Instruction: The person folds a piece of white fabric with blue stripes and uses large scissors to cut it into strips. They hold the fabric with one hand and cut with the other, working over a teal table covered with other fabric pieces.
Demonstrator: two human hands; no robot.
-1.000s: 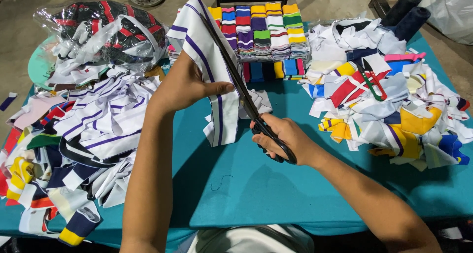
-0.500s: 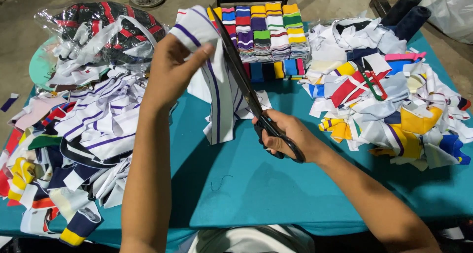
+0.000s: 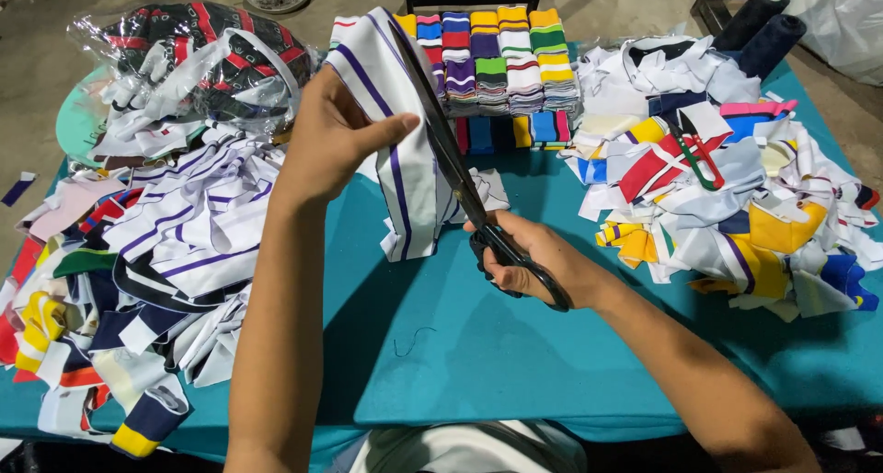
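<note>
Garment workshop, teal cutting table [image 3: 441, 344], heaped fabric offcuts [image 3: 736, 197], stacked striped knit trims [image 3: 497, 68], thread cones [image 3: 759, 22]

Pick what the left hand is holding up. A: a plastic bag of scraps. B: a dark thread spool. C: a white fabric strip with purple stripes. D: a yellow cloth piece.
C: the left hand grips a white strip with purple stripes, held upright over the table, while the right hand works black scissors along it.

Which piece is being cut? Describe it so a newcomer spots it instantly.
Start at the teal table; above its middle the left hand holds up a white fabric strip. Unlike the flat-lying scraps, it hangs upright, purple-striped, with black scissors against it.
</note>
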